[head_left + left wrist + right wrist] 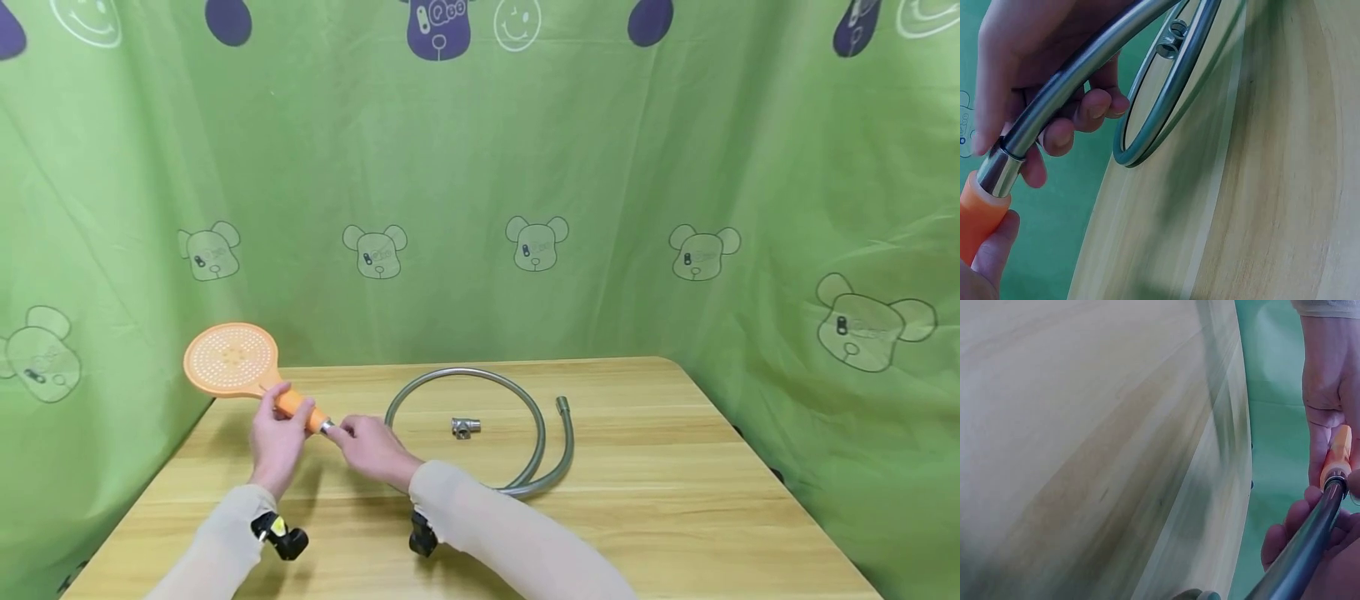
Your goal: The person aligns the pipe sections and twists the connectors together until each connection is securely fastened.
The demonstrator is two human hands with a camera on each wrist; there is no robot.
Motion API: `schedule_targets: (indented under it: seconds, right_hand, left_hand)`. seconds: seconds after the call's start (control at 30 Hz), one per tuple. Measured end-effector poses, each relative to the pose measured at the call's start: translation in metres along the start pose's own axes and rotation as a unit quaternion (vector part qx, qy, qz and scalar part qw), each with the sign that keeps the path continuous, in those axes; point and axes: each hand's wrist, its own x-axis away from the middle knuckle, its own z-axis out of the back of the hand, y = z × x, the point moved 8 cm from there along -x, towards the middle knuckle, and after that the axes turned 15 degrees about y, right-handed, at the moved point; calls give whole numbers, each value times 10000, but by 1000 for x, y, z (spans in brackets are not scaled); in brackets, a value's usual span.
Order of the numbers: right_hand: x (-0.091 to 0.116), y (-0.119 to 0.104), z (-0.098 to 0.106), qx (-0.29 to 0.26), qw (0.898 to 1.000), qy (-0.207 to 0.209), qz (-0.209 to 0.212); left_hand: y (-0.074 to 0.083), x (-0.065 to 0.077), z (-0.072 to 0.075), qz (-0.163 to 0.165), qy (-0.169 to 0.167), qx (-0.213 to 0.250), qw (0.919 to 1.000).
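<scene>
An orange shower head point(232, 360) with a round perforated face is raised at the table's left side. My left hand point(277, 437) grips its handle, the thumb lying along the orange part in the left wrist view. A shiny metal nut point(1002, 172) on the end of a grey metal shower hose point(1054, 94) meets the handle's bottom end. My right hand point(375, 450) pinches the hose end at this nut, fingers curled around it. From there the hose loops over the table, and its other end fitting point(562, 405) points up at the right.
Inside the hose loop lies a small chrome tee valve point(465, 427) on the wooden table point(675, 500). A green printed curtain point(465, 167) hangs behind the table and along both sides. Black wrist cameras hang below both sleeves.
</scene>
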Motion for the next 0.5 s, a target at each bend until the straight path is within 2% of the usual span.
schedule_targets:
  seconds: [0.13,0.37,0.5]
  right_hand:
    - [0,0,3,-105,9999,88,22]
    - [-1,-2,7,470,9981,266,301]
    - [0,-4,5,413,9981,213,397]
  left_hand:
    - [2,0,0,-90,17,-20,10000]
    - [1,1,-1,-68,18,43,10000]
    - [1,1,0,-61,21,20,10000]
